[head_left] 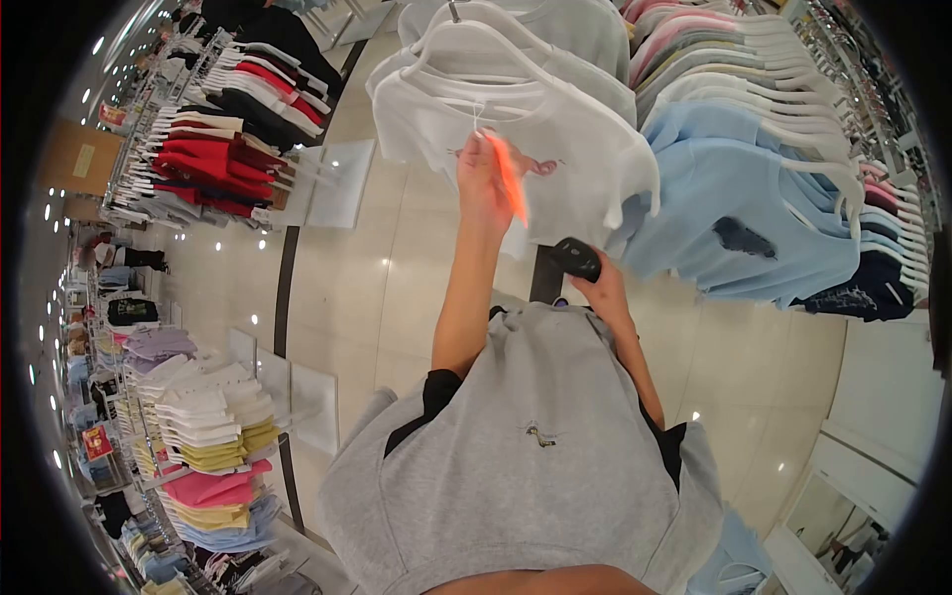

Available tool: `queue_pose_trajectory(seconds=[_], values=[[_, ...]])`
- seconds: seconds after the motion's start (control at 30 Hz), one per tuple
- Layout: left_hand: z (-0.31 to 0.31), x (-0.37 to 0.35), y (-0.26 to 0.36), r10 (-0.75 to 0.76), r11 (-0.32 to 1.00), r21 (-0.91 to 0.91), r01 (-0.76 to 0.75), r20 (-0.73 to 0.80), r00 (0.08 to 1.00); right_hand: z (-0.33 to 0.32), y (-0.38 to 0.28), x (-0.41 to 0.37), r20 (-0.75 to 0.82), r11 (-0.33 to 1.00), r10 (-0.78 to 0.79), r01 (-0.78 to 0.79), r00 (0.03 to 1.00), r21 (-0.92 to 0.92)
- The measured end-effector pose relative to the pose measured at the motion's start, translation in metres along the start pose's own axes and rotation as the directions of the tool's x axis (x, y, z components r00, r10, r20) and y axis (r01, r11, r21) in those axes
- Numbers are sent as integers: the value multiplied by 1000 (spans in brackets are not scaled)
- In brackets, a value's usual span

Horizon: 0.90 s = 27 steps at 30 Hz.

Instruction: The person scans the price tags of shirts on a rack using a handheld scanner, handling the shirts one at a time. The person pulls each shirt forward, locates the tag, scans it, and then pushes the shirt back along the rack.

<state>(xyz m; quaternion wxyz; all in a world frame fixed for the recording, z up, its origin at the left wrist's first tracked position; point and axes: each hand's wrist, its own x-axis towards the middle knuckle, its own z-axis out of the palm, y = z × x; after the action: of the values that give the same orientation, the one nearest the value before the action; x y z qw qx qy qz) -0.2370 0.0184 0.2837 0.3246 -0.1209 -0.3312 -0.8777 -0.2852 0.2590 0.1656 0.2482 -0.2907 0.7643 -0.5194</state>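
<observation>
My left hand (483, 186) is raised in front of a white T-shirt (585, 159) on a white hanger (526, 61). Its fingers are closed on a bright orange tag (509, 177), which hangs by a thin white string from the shirt's neckline. Part of a pink print shows behind the tag. Lower and to the right, my right hand (603, 290) is wrapped round a black handheld device (576, 259), just below the hem of the white shirt.
Light blue shirts (739, 213) hang right of the white one, with more hangers behind. Racks of red shirts (213, 159) and of white and yellow garments (213, 416) stand at the left. Tiled floor (347, 288) shows between. A white cabinet (883, 397) is at the right.
</observation>
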Motion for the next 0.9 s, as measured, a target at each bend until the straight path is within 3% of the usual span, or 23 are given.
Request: queue_pose_trajectory(seconds=[0.03,0.07,0.1,0.23,0.4,0.53,0.63,0.83,0.9], values=[[0,-6,-4,-2,1000,-1,2,-7,1000,-2,-7,-1,4,1000,6,-6,1000,0],[-1,-12,-11,47,923,383,30,-190,981,-2,-16,-1,-62,996,-29,34,998,80],[-2,-17,-14,161,706,697,128,-334,929,-4,-26,-2,-129,984,-59,79,990,157],[2,-26,-13,157,683,701,205,-414,897,-9,-69,-3,-171,950,-174,211,970,232],[6,-30,-14,190,693,706,147,-375,907,1,-101,6,-99,942,-280,293,955,163],[7,-33,-20,174,716,683,148,-380,909,16,-110,21,-89,961,-228,239,970,140],[12,-35,-25,206,728,680,91,-344,916,22,-116,29,-34,957,13,-3,999,289],[24,-21,-14,167,760,638,122,-374,912,27,-99,32,-147,902,-114,165,982,400],[15,-5,6,131,595,780,192,-331,935,26,-84,34,-129,905,-77,124,989,407]])
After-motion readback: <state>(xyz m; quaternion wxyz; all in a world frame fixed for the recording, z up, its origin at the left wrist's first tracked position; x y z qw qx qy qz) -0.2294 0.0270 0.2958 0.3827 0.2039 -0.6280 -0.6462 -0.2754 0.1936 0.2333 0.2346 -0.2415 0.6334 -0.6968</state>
